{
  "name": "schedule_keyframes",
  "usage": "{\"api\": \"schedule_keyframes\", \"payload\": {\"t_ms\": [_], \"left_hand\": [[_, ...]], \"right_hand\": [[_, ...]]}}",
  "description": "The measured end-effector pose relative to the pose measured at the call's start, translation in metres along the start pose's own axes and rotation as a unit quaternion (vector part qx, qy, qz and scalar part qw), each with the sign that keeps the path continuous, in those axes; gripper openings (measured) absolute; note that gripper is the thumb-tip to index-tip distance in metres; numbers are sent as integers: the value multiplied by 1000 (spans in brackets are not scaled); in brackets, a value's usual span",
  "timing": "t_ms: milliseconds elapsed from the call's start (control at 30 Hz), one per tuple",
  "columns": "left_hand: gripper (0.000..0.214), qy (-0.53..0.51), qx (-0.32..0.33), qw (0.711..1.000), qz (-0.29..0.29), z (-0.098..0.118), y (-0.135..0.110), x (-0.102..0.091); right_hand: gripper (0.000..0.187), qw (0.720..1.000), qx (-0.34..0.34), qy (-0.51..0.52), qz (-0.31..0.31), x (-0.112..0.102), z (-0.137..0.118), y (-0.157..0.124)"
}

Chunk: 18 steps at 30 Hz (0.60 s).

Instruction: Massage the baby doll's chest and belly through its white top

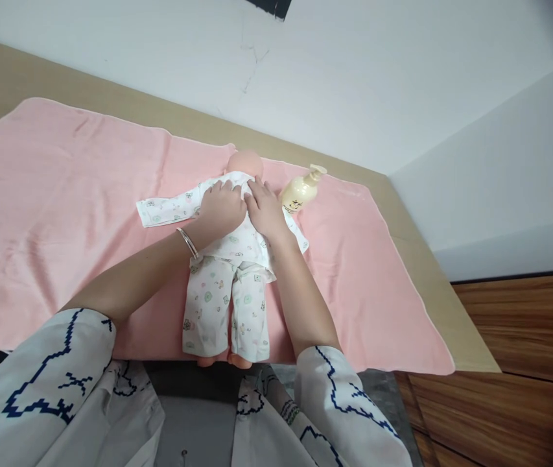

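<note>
A baby doll lies on its back, its bare head (246, 162) toward the wall and its feet toward me. It wears a white printed long-sleeved shirt (237, 245) and matching trousers (209, 308). My left hand (221, 211), with a silver bangle at the wrist, rests on the chest, fingers curled into the shirt. Beside it my right hand (266, 207) is bent over the other side of the shirt front, near the collar. The fingertips and the cloth under them are partly hidden. One sleeve (166, 209) stretches out flat to the left.
A pale yellow pump bottle (300, 190) stands just right of the doll's shoulder. Under everything spreads a pink blanket (86, 214) on a wooden table (417, 240). A white wall (354, 84) rises behind; wooden drawers (524, 324) are at lower right.
</note>
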<state>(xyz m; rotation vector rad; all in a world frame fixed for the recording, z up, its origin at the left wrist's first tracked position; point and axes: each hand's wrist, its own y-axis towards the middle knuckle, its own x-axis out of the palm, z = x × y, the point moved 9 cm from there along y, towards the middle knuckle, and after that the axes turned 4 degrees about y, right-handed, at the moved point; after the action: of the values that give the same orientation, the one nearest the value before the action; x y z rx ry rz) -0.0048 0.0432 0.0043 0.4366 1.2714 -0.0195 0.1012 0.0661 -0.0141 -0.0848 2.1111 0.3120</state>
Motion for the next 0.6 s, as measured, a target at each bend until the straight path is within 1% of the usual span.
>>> {"api": "schedule_keyframes", "payload": {"t_ms": [67,133,200,267,333,400,467,533,600], "left_hand": [[40,-39,-3,999,33,-16,10,8],[40,-69,4,997,41,-27,18,16],[39,-83,7,996,38,-31,21,19],[39,-69,-9,997,27,-28,17,15],[39,-26,-22,999,3,-17,9,7],[37,24,-12,999,-27,-2,0,0],[36,50,11,998,-44,9,-5,-4],[35,42,18,998,-39,10,-4,-4],[37,11,6,1000,-16,1,1,0]], "right_hand": [[52,1000,13,-16,0,3,-15,-7],[53,999,28,-22,8,6,-28,-14],[53,999,36,-19,18,7,-33,-16],[52,999,27,-6,20,7,-28,-13],[50,1000,12,18,21,7,-12,-5],[50,998,3,53,33,4,10,4],[50,996,-2,82,43,1,24,10],[50,996,-6,73,44,-1,23,9],[50,999,-11,25,39,-3,5,2]]}}
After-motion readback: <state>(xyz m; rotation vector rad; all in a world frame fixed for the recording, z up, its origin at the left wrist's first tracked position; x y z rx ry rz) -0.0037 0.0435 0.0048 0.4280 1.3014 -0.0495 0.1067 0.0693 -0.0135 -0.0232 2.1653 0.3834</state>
